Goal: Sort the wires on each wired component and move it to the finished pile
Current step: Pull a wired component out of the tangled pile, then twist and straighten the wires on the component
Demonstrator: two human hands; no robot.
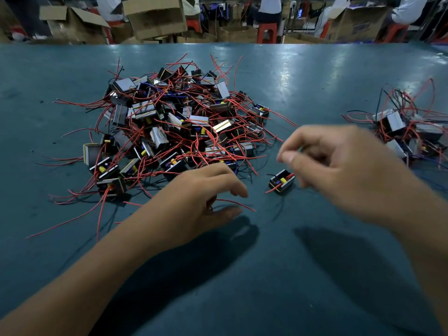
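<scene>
Both hands hover over one loose wired component

The component (281,181) lies on the teal table (278,275) at centre; left hand (201,190) at 8 o'clock loosely curled, holding nothing; right hand (339,163), blurred, grip unclear. Unsorted heap (169,127) at 11 o'clock, finished pile (407,127) at 2 o'clock. No legible writing.

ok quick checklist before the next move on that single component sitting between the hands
1. Single component clear of the big pile: ok, it sits alone on the table.
2. Right hand has a grip on its wires: cannot tell, the hand is blurred, fingers curled above the part.
3. Left hand free to steady it: ok, fingers relaxed, holding nothing, a loose red wire beside it.
4. Wires on the component sorted: not ok, red ones stick out to both sides.
5. Finished pile at right, path open: ok.
</scene>
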